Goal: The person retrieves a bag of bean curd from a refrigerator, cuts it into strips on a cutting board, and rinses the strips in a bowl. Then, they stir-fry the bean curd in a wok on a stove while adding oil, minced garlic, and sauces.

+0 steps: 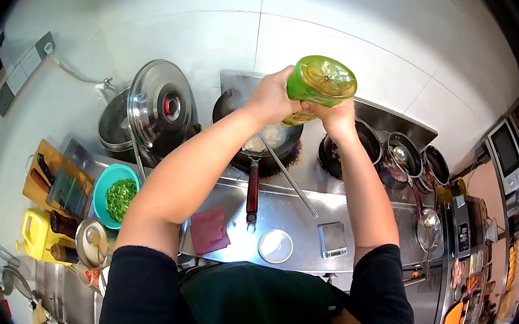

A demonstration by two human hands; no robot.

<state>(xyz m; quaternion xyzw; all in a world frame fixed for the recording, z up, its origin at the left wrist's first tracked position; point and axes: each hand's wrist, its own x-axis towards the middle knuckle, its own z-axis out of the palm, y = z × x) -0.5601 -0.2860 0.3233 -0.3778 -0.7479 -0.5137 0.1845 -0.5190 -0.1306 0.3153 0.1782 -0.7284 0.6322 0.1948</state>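
Observation:
A green plastic bottle [322,81] is tipped over above the stove, its base turned up toward me. My left hand [275,98] is closed around its left side, and my right hand [334,118] grips it from the right, lower down. Below them sits a dark frying pan [223,107] with a brown handle [253,187]. Pale food [266,139] lies in the pan, and faint steam rises there. A long metal utensil [291,181] rests in the pan with its handle over the counter. The bottle's mouth and anything leaving it are hidden.
On the steel counter are a folded maroon cloth [210,232], a white bowl [276,246] and a small scale [332,240]. To the left stand a teal bowl [102,199] of chopped greens and a large lidded pot [119,122]. More pans [366,139] stand at right.

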